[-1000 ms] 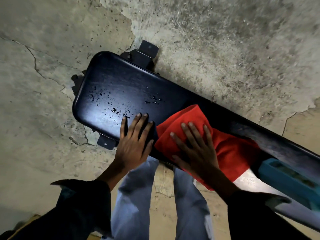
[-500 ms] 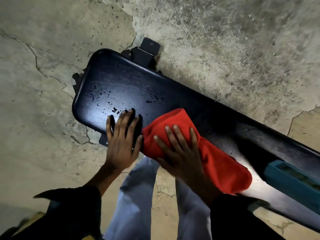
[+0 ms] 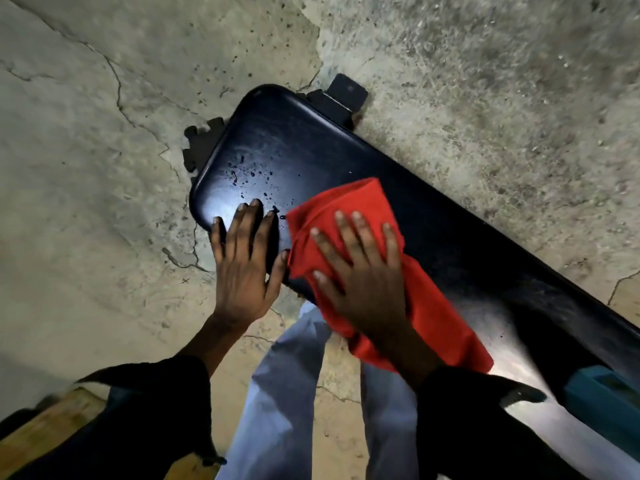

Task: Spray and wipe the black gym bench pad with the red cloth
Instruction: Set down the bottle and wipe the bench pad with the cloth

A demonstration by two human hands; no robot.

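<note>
Two hands work one black bench pad (image 3: 346,161) above a cracked concrete floor (image 3: 485,81): the right hand (image 3: 363,278), fingers spread, presses one red cloth (image 3: 349,202) flat on the pad; the left hand (image 3: 242,268) rests open on the pad's near edge beside scattered droplets (image 3: 249,174); no writing readable

- Rough grey concrete floor (image 3: 467,81), pitted and speckled, with thin cracks (image 3: 117,95) running across the left side.
- Near the bottom the floor looks tan (image 3: 332,427).
- Bright light glares at near right.
- A teal block (image 3: 602,400) sits at the right edge.
</note>
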